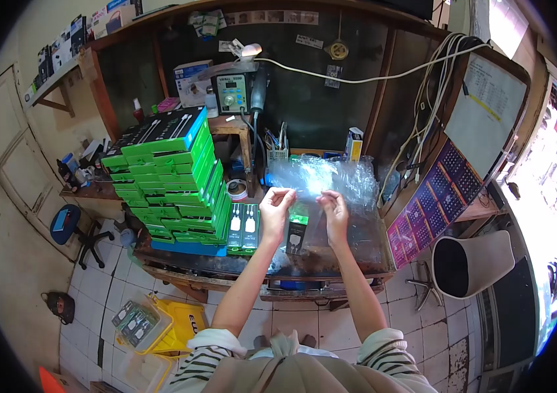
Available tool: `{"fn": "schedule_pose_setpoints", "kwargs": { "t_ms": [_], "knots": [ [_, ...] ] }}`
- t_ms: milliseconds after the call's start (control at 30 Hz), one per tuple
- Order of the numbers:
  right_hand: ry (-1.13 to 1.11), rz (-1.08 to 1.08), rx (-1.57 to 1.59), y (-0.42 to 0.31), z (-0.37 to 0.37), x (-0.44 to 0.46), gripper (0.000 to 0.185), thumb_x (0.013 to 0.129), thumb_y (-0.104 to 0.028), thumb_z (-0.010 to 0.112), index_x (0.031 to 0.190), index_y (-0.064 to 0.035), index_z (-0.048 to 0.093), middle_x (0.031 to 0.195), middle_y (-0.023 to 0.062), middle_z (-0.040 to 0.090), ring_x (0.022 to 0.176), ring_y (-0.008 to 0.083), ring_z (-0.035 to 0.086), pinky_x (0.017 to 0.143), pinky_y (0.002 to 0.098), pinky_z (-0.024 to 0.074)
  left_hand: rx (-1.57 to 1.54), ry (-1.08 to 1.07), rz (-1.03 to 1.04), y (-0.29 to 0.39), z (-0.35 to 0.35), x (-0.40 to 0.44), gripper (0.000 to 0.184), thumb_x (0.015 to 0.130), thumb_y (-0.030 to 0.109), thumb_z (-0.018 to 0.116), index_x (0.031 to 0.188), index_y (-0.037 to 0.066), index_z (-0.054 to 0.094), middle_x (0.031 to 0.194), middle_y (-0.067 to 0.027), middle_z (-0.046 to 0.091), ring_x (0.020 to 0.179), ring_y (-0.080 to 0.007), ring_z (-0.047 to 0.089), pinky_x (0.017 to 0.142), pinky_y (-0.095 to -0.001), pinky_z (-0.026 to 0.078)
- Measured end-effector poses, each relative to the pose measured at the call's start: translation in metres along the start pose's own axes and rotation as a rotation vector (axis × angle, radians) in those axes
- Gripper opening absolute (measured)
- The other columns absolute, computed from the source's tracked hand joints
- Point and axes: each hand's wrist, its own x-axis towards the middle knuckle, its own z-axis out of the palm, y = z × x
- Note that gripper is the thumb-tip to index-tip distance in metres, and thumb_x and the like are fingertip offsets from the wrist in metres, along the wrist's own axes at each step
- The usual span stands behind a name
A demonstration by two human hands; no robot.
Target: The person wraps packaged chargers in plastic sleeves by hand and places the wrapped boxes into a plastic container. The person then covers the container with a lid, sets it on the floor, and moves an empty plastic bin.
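Pinching thin clear plastic film [308, 191] with both hands — thumbs pressing against fingertips on the left hand [277, 204] and the right hand [334, 208] alike, leaving a small gap in between. Not managing to tell that film apart from the heap of crinkled clear plastic [357, 180] lying just beyond the hands.

Mostly looking at the slim black-and-green cardboard box [296, 236] lying on the near side of the hands, between the two arms [246, 278], with long axis running roughly toward the fingers and green end facing them. Sitting closer to the left hand than the right, and apparently not touching either.

Room-wise, seeing a tall stack of flat green-and-black cardboard boxes [180, 187] walling off the far left, plus flat black boxes printed with white cables [244, 229] just left of the left hand — so not getting much slack there. Finding more bare dark, worn tabletop [365, 252] nearer than the right hand, stopping at a purple printed poster [439, 196] farther right. Minding the front edge too, running just nearer than the slim box.
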Motion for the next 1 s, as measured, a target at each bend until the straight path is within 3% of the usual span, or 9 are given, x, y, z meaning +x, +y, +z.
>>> {"fn": "schedule_pose_setpoints", "kwargs": {
  "t_ms": [100,167,233,267,400,533,600,700,1000],
  "knots": [
    [-0.067,-0.012,-0.036,0.021,0.0,-0.018,0.03,0.082,-0.011,0.06,0.107,-0.0003,0.048,0.096,0.0067,0.055,0.09,0.0109,0.053,0.081,0.0224,0.0402,-0.029,-0.009,0.016,0.002,-0.001,-0.001,0.009,0.081,0.006,0.061,0.085,0.003,0.054,0.084,-0.0037,0.059,0.076,-0.0097,0.057,0.072,-0.0227,0.048],
    [-0.04,0.027,-0.024,0.034,-0.001,-0.023,0.025,0.08,-0.01,0.062,0.102,-0.0002,0.053,0.09,0.0052,0.057,0.085,0.0089,0.053,0.078,0.0219,0.0408,-0.054,-0.018,0.0,0.004,-0.002,0.0,0.009,0.081,0.006,0.061,0.085,0.003,0.053,0.084,-0.0038,0.059,0.076,-0.0098,0.058,0.072,-0.0223,0.048],
    [-0.138,0.093,-0.295,0.036,-0.003,-0.024,0.012,0.083,-0.01,0.06,0.091,-0.0008,0.057,0.081,0.0008,0.058,0.079,0.0075,0.053,0.073,0.0209,0.0412,-0.066,-0.076,0.009,0.005,-0.007,0.0,0.015,0.079,0.004,0.062,0.091,0.002,0.052,0.089,-0.0057,0.058,0.084,-0.0114,0.057,0.078,-0.0233,0.045],
    [-0.075,0.138,-0.275,0.037,-0.002,-0.025,0.009,0.083,-0.01,0.059,0.081,-0.0014,0.059,0.076,-0.0013,0.057,0.074,0.0051,0.051,0.068,0.0195,0.0399,0.007,-0.11,0.085,0.001,-0.012,0.001,0.035,0.076,0.007,0.065,0.106,0.002,0.049,0.102,-0.0085,0.056,0.098,-0.0149,0.053,0.089,-0.0271,0.04],
    [-0.048,0.138,-0.252,0.041,-0.003,-0.026,0.01,0.083,-0.011,0.06,0.082,-0.0011,0.059,0.075,-0.0003,0.059,0.074,0.0048,0.051,0.068,0.0201,0.0406,0.328,-0.246,0.157,-0.037,-0.041,-0.012,0.065,0.069,0.017,0.073,0.123,0.003,0.04,0.12,-0.0115,0.047,0.114,-0.0204,0.044,0.1,-0.0328,0.03],
    [0.069,0.075,-0.137,0.037,0.005,-0.031,0.009,0.084,-0.01,0.057,0.086,-0.0017,0.057,0.076,0.0002,0.06,0.074,0.0059,0.052,0.068,0.0216,0.0415,0.413,-0.25,0.065,-0.054,-0.045,-0.021,0.042,0.075,0.015,0.069,0.11,0.002,0.051,0.104,-0.008,0.057,0.098,-0.0157,0.054,0.089,-0.0282,0.04],
    [0.128,0.022,-0.249,0.037,0.006,-0.034,0.011,0.086,-0.013,0.055,0.086,-0.0021,0.056,0.075,0.0021,0.06,0.073,0.0081,0.054,0.068,0.0228,0.0419,0.373,-0.162,0.021,-0.053,-0.04,-0.024,0.022,0.079,0.013,0.064,0.095,0.001,0.056,0.085,-0.0031,0.06,0.08,-0.0094,0.056,0.073,-0.0229,0.045],
    [0.116,0.013,-0.387,0.034,0.0,-0.03,0.016,0.088,-0.017,0.052,0.084,-0.0015,0.056,0.072,0.0029,0.06,0.07,0.0088,0.053,0.067,0.0237,0.0419,0.407,-0.077,0.087,-0.048,-0.032,-0.021,0.01,0.083,0.012,0.059,0.084,0.003,0.055,0.075,0.0009,0.056,0.072,-0.0044,0.051,0.065,-0.0193,0.041],
    [0.182,0.027,-0.409,0.028,0.009,-0.031,0.018,0.086,-0.017,0.055,0.079,-0.0012,0.054,0.064,0.0023,0.057,0.062,0.0066,0.051,0.06,0.0226,0.0402,0.375,0.071,0.13,-0.045,-0.023,-0.016,0.014,0.086,0.016,0.056,0.081,0.004,0.049,0.068,0.0007,0.052,0.064,-0.005,0.048,0.057,-0.0199,0.039]
  ]
}}
